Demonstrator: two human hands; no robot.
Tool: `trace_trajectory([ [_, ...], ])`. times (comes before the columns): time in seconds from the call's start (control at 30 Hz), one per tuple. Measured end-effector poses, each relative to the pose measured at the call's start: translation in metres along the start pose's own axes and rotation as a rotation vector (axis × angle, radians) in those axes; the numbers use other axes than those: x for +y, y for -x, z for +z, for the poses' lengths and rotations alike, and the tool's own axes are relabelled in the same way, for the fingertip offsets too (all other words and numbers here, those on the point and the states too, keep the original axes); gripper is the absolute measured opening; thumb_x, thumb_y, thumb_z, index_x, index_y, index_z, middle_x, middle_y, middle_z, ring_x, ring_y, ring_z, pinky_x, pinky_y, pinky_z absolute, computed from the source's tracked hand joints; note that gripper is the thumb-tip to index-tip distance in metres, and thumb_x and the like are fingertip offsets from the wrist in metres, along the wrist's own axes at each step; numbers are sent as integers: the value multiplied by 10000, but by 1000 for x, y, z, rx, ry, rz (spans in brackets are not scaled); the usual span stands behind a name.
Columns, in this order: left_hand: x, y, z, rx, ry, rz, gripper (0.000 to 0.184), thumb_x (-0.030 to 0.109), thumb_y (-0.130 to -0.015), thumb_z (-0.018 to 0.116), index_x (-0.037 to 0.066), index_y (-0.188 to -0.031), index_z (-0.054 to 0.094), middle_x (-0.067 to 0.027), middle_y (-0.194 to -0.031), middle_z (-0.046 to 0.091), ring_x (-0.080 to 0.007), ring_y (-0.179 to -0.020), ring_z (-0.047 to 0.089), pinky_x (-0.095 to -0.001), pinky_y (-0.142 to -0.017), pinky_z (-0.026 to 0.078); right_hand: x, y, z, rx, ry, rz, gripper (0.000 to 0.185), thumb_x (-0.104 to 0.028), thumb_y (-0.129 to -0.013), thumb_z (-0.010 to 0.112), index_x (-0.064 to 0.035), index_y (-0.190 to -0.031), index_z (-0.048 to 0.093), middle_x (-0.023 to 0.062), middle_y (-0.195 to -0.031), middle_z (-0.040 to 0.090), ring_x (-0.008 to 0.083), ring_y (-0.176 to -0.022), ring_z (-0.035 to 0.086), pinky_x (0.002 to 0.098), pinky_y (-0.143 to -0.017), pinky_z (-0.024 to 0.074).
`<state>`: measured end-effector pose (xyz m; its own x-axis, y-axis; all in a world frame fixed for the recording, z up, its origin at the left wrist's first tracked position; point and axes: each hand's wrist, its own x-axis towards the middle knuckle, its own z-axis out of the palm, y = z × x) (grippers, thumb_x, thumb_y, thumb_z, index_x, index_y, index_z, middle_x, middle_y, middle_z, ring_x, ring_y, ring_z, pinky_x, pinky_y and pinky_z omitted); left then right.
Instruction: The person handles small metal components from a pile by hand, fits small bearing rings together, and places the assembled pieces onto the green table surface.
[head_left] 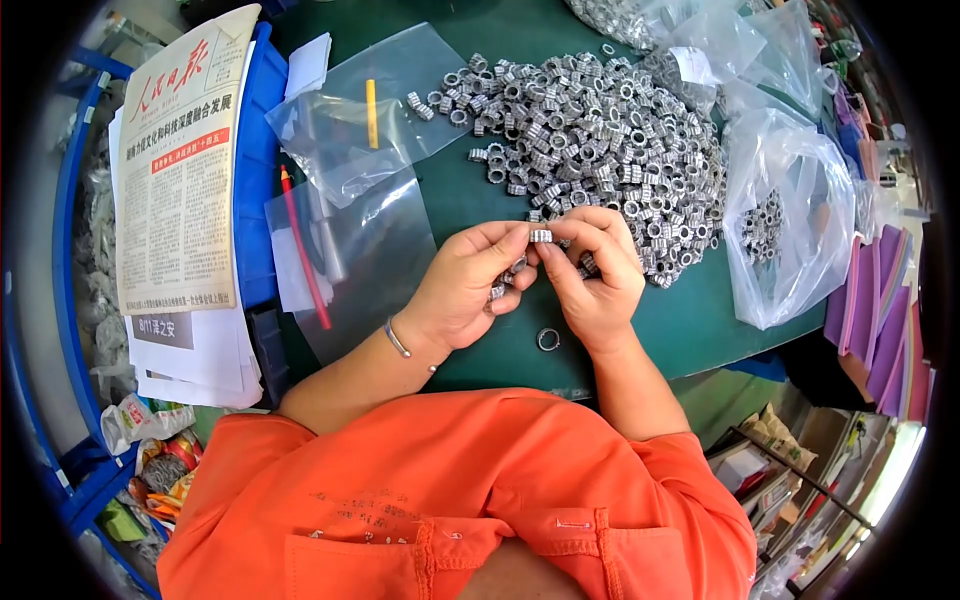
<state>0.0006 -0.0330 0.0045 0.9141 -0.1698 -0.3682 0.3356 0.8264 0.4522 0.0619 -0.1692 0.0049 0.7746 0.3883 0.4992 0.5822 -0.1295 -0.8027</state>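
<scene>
grey metal ring, ribbed [540, 236], is up off the table, pinched between both hands, fingertips closed narrow on it from each side. left hand [455, 285]: thumb and index on the ring, more rings [497, 291] tucked in the curled fingers. right hand [598, 280]: thumb and index on it too, other fingers bent, at least one ring [588, 263] held in against them. bracelet [398, 338] on left wrist.

clock positions from the held ring: loose ring [548, 348] lies at 6 on the green table [680, 330], hole up. big heap of similar rings [600, 140] fans from 11 round to 4, centred near 1. clear bag [790, 220] with rings inside at 3, right by the heap. purple sheets [880, 310] just past 3, farther out.

other side: two clear flat bags [385, 185] between 9 and 11, yellow marker [371, 113] on the upper one at 10, red pencil [305, 250] at 9. newspaper [185, 190] between 9 and 10, on top of papers at a blue tray [257, 170]. orange shirt [450, 450] at 6, below the table edge.
</scene>
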Motion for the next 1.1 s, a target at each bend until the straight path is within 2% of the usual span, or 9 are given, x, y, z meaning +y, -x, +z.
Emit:
trace_trajectory([
  [0.13, -2, -2, -1, 42, -79, 58, 212, 187, -912, 480, 10, -1016, 534, -8, -783, 505, -34, -632, 440, -132, -427, 334, 0, 1, 0, 1, 29, -29, 231, 73, -661, 680, 6, -870, 609, 84, -860, 554, 72, -553, 487, 183, -455, 394],
  [0.27, -2, -1, -3, 4, -58, 36, 220, 186, -908, 487, 6, -1028, 533, -7, -811, 511, -39, -641, 428, -135, -441, 334, -2, 0, 2, 34, -18, 50, 234, 70, -661, 683, 4, -874, 610, 84, -859, 552, 72, -553, 484, 180, -459, 390],
  [0.43, -1, -2, -2, 3, -40, 14, 263, 201, -916, 471, -7, -1065, 529, -1, -831, 507, -43, -667, 427, -135, -440, 334, 3, 1, 0, 28, -19, 22, 232, 59, -659, 689, -1, -870, 615, 76, -847, 551, 71, -545, 475, 179, -457, 384],
  [0.6, -3, -2, -1, 18, -38, 18, 240, 205, -915, 474, 13, -1046, 531, 1, -824, 503, -42, -668, 428, -135, -441, 333, 1, 2, 1, 63, -6, 28, 192, 66, -660, 679, -2, -831, 622, 72, -849, 552, 73, -534, 470, 182, -445, 381],
  [0.77, -3, -3, -5, 32, -122, 45, 208, 196, -914, 476, 29, -1027, 530, 1, -824, 499, -41, -668, 427, -134, -443, 332, 0, 2, 2, 44, -19, 5, 215, 71, -662, 673, -2, -856, 616, 76, -853, 550, 70, -535, 474, 184, -444, 384],
  [0.83, -3, -3, -6, -35, -21, 18, 209, 181, -914, 475, 23, -1040, 528, 1, -835, 499, -43, -669, 425, -137, -444, 333, 0, 1, 2, 59, -49, 35, 232, 70, -668, 670, 1, -880, 607, 78, -848, 547, 69, -546, 484, 182, -452, 391],
  [1.1, -2, -3, -4, -24, -15, 11, 246, 175, -917, 463, 2, -1079, 530, -3, -846, 502, -46, -661, 419, -141, -445, 336, 3, 2, 0, 39, -16, -4, 204, 64, -676, 672, 6, -862, 613, 76, -835, 548, 81, -566, 497, 185, -461, 400],
])
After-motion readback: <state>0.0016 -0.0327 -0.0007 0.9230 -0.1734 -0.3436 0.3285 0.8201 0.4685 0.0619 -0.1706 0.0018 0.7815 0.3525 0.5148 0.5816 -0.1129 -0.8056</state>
